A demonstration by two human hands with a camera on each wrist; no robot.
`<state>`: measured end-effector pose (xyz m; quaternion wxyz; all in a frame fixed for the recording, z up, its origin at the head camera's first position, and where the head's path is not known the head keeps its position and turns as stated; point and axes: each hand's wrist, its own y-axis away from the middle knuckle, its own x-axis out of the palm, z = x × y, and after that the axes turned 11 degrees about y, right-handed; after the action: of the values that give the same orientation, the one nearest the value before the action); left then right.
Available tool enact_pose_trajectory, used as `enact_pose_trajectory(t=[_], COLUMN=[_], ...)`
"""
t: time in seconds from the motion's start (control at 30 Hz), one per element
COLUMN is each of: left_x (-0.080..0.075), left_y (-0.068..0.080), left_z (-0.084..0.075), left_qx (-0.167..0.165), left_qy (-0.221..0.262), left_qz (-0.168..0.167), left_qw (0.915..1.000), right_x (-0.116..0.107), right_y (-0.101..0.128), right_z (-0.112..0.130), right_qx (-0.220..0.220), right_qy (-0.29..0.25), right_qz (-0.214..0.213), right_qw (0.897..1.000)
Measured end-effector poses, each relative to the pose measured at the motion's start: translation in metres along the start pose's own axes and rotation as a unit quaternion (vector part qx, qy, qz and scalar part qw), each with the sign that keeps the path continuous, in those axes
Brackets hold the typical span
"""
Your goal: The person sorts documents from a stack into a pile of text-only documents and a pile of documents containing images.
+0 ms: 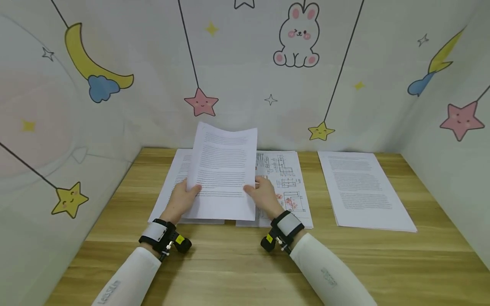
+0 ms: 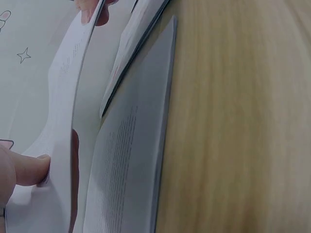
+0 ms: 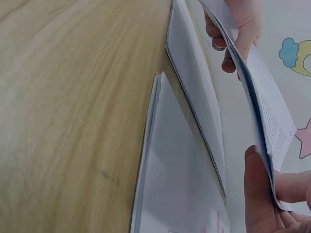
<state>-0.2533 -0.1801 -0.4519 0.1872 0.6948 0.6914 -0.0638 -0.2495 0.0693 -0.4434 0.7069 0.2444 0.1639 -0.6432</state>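
Raised above the table, a thin sheaf of printed paper (image 1: 225,165) is held between both hands, its top edge bowed. My left hand (image 1: 180,200) pinches its left side, thumb on the printed face and fingers behind. On the opposite side, my right hand (image 1: 266,198) grips it the same way; in the right wrist view thumb and fingers clamp the sheaf (image 3: 265,116). Beneath and partly hidden lie a stack of text pages (image 1: 166,193) on the left and a stack with line drawings and red marks (image 1: 287,170) on the right.
Another stack of text pages (image 1: 360,187) lies farther right on the wooden table (image 1: 226,263). Behind the table hangs a pale backdrop (image 1: 245,76) with cartoon stars, a moon and a rabbit. Wrist cameras (image 1: 183,244) sit on both wrists.
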Motion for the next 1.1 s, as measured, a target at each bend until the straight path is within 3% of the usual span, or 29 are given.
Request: enact_pose_trajectory(t=[0.2, 0.43, 0.77, 0.9, 1.1], left_x=[-0.015, -0.028, -0.051, -0.053, -0.056], left_y=[-0.001, -0.001, 0.004, 0.005, 0.000], left_z=[0.004, 0.005, 0.005, 0.007, 0.010], left_qx=[-0.017, -0.003, -0.011, -0.003, -0.018], left_qy=[-0.049, -0.092, -0.141, -0.157, -0.172], left_qz=[-0.007, -0.018, -0.041, -0.053, -0.062], left_qw=[0.9986, 0.9956, 0.9891, 0.9861, 0.9830], right_x=[0.018, 0.034, 0.053, 0.060, 0.066], right_y=[-0.008, -0.011, -0.012, -0.014, -0.017], right_z=[0.007, 0.015, 0.023, 0.026, 0.026], right_qx=[-0.014, -0.048, -0.069, -0.072, -0.059], right_qy=[0.048, 0.101, 0.101, 0.103, 0.110], right_qz=[0.010, 0.023, 0.035, 0.045, 0.055], right_qw=[0.999, 0.994, 0.992, 0.991, 0.991])
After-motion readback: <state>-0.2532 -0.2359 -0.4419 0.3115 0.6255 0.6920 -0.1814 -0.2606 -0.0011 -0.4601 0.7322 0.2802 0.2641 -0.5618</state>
